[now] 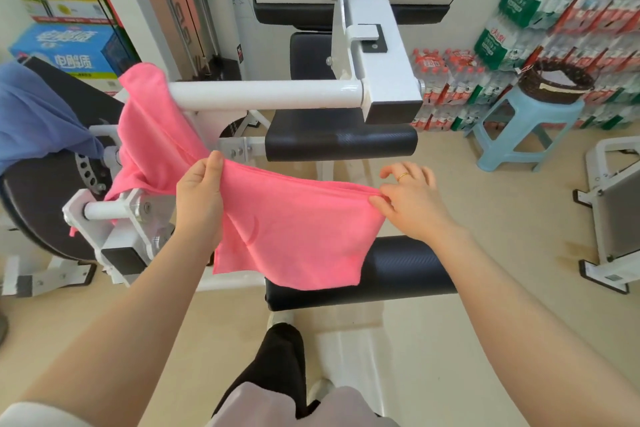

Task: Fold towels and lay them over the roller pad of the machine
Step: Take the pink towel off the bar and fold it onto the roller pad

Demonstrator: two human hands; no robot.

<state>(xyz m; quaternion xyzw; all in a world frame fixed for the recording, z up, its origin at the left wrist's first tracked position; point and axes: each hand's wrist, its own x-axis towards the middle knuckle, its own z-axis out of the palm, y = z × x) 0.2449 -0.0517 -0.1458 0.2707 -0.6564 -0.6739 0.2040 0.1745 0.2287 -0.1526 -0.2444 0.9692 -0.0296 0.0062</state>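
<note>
Pink towel stretched above the black roller pad — left hand grips one edge, right hand pinches the other.

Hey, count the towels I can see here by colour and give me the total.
Pink towels: 2, the held pink towel gripped by the left hand and right hand, and the draped pink towel on the white bar.
Blue towels: 1, the blue towel at the left.
Total: 3
</note>
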